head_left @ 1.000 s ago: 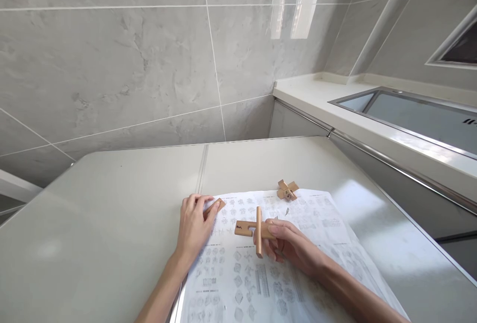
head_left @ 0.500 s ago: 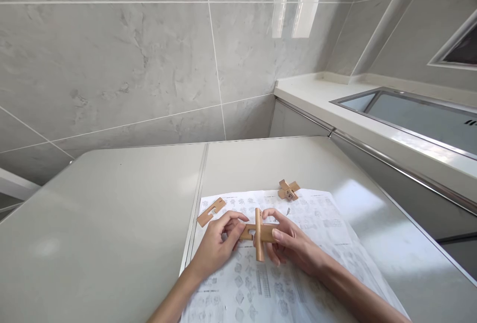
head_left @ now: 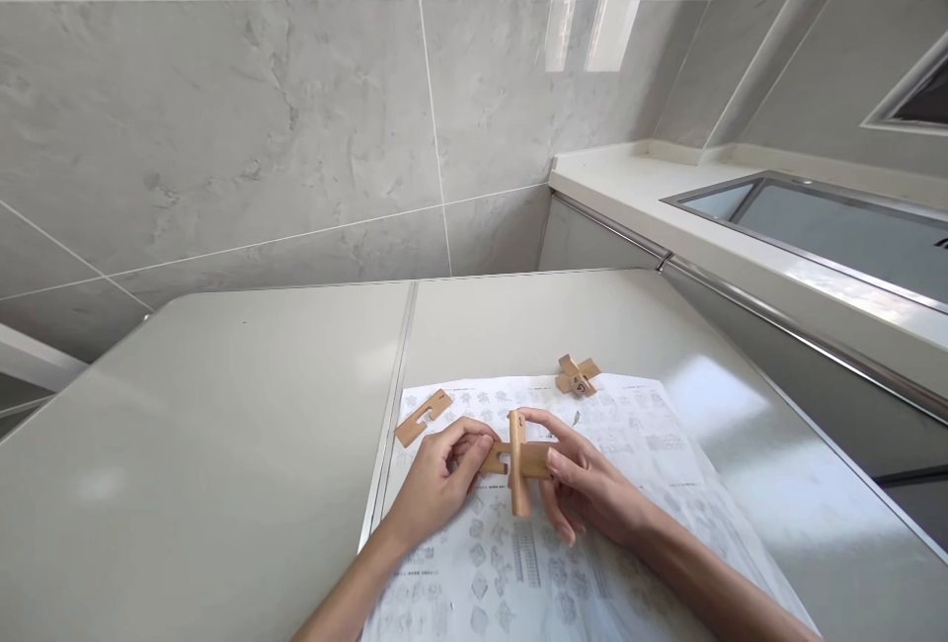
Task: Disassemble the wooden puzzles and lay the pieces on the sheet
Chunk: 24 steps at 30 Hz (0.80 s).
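Note:
Two flat wooden pieces slotted into a cross point(head_left: 518, 461) are held just above a printed instruction sheet point(head_left: 644, 444). My right hand point(head_left: 592, 494) grips the cross from the right, fingers closed round the horizontal piece. My left hand point(head_left: 436, 479) pinches the left end of that same piece. A loose notched wooden piece point(head_left: 422, 417) lies on the sheet's far left corner, beyond my left hand. A small assembled wooden cluster point(head_left: 577, 375) sits at the sheet's far edge.
The sheet lies on a pale grey table point(head_left: 222, 425) with a seam down its middle. A tiled wall point(head_left: 296, 109) rises behind. A counter with a steel sink point(head_left: 829, 227) runs along the right.
My left hand let go of the loose notched piece at the sheet's corner and moved right to take the left end of the cross. The right hand stayed in place.

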Available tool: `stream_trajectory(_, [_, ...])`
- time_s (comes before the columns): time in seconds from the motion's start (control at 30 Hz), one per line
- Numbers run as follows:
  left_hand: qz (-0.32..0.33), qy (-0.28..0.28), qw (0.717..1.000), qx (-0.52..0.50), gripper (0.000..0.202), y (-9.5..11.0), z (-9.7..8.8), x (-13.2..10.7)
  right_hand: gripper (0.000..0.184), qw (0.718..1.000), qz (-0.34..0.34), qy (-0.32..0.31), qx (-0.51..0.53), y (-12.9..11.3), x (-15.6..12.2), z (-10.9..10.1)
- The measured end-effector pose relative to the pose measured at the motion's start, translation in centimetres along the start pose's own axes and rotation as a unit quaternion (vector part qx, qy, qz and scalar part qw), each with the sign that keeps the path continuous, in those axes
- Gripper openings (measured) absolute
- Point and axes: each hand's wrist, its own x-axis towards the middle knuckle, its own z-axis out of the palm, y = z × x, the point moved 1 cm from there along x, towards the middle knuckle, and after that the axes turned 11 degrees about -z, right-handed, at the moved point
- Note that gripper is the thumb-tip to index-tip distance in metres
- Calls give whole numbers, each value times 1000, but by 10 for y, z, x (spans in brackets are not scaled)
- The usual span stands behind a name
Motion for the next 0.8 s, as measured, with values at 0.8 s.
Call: stream_trajectory(0.8, [-16,6,1000,-12,41,-4,1,3,68,999,-8,36,-14,-3,0,4])
